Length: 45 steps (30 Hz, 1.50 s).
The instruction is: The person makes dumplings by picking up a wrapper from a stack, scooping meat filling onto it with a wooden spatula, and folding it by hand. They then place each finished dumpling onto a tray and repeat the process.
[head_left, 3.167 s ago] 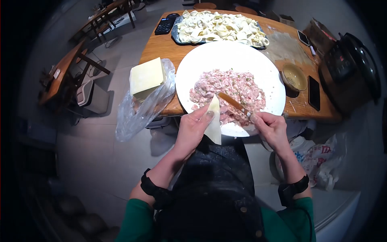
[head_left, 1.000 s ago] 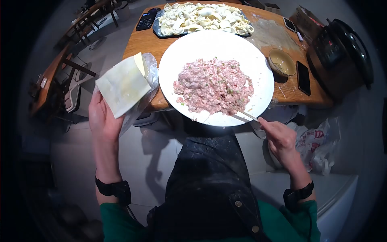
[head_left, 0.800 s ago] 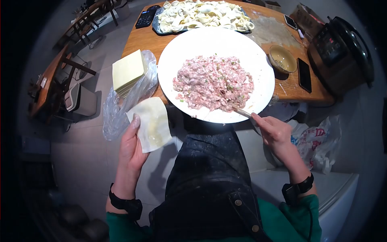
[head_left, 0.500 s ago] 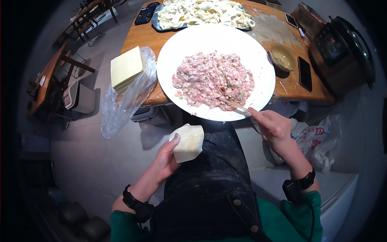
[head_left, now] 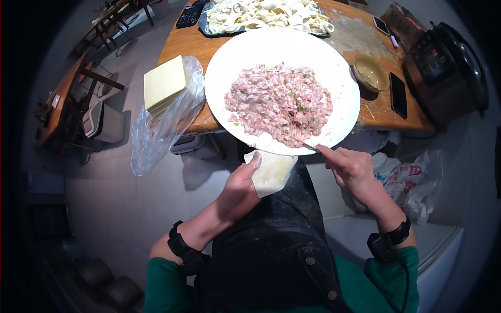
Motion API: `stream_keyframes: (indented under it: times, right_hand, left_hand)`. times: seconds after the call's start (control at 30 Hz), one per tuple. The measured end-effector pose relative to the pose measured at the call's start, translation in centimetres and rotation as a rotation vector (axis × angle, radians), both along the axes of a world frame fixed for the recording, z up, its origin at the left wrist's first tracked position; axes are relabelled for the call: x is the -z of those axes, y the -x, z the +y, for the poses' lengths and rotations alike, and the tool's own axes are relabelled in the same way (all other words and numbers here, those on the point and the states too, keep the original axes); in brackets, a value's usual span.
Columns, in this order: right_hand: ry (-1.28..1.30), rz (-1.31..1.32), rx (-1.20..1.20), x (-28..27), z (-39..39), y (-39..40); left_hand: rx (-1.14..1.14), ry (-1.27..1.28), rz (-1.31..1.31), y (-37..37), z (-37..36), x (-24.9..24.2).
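My left hand holds a pale dumpling wrapper, its thumb on the near corner, just below the plate's front rim. A thin stick-like tool is pinched in my right hand; its tip touches the minced meat at the front edge, and its exact kind is hard to make out. The pink minced meat, flecked with green, is heaped on a large white plate. Left of the plate, a stack of square wrappers lies on a clear plastic bag.
A tray of folded dumplings stands at the table's back, beside a calculator. To the right are a small bowl, a phone and a dark electric cooker. Plastic bags hang or lie below the table's right side.
My left hand has moved right and up with the wrapper, which is now against the plate's front rim. My right hand has shifted slightly down and left, the tool tip still at the meat.
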State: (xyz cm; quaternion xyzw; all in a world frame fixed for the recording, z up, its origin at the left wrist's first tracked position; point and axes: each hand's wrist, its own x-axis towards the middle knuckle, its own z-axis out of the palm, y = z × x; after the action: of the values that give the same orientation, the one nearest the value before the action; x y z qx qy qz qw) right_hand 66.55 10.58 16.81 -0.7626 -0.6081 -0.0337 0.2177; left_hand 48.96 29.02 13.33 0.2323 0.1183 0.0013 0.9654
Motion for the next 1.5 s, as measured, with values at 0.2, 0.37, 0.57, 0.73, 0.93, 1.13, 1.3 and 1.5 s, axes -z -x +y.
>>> stream_keyframes:
  times: [0.2,0.37,0.57,0.73,0.93,1.13,1.3,1.5]
  right_hand:
    - [-0.095,-0.057,-0.080,0.9,-0.2,3.4]
    - [-0.040,-0.020,-0.045,1.8,-2.2,5.1]
    - [-0.214,0.172,-0.067,-0.3,-1.2,4.6]
    - [-0.247,0.035,0.029,-1.0,1.6,1.9]
    - [-0.225,0.417,0.284,-0.6,2.4,-2.5]
    - [-0.118,0.815,0.060,-4.0,2.6,0.4]
    - [-0.026,1.025,-0.025,-5.9,4.8,1.3]
    - [-0.315,0.543,-0.108,-4.0,5.6,0.8]
  left_hand:
    - [-0.043,0.044,-0.053,0.2,-0.4,-0.1]
    - [-0.054,0.002,0.006,1.7,-0.2,0.5]
    - [-0.074,0.030,-0.011,2.7,0.4,-1.0]
    - [-0.173,-0.108,-0.103,0.5,1.8,-1.3]
    - [-0.184,-0.037,-0.170,-1.2,3.5,-2.4]
    - [-0.186,-0.029,-0.244,-2.9,4.0,-2.7]
    - [-0.214,-0.103,-0.322,-3.7,4.5,-4.2]
    - [-0.237,-0.047,-0.359,-3.6,4.8,-5.4]
